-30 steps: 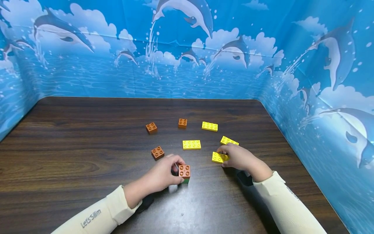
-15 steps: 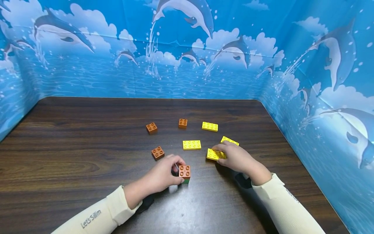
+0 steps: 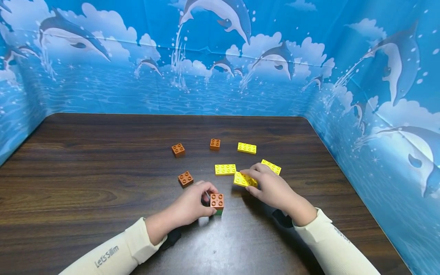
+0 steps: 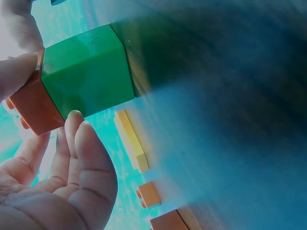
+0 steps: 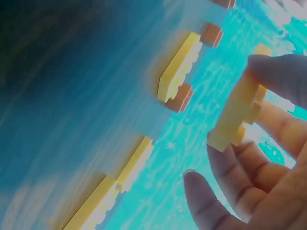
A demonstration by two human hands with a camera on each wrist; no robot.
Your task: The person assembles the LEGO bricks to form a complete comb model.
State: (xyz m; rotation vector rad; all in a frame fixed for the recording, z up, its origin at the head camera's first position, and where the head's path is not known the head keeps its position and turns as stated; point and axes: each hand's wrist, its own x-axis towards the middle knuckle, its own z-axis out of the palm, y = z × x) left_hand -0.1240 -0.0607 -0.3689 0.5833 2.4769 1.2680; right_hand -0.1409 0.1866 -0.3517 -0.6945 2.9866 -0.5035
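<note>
My left hand [image 3: 190, 205] grips a two-part stack from its left side. On top is a brown four-stud toy brick [image 3: 217, 201]; under it sits a taller green block [image 4: 88, 72], its base down at the table in the left wrist view. My right hand [image 3: 273, 187] pinches a yellow eight-stud toy brick [image 3: 245, 179] between thumb and fingers. In the right wrist view this yellow brick [image 5: 235, 108] is lifted off the table. It is to the right of the stack and, in the head view, overlaps the near corner of another yellow brick [image 3: 225, 169].
On the dark wooden table [image 3: 86, 179], loose brown bricks lie at the far left [image 3: 178, 150], far middle [image 3: 215, 144] and beside the left hand [image 3: 185, 179]. Two more yellow bricks lie at the back [image 3: 246, 148] and behind the right hand [image 3: 272, 167]. A dolphin-print curtain [image 3: 206, 88] borders the table.
My right hand has lifted the yellow brick and carried it leftward, closer to the stack. The left hand and its stack have stayed in place.
</note>
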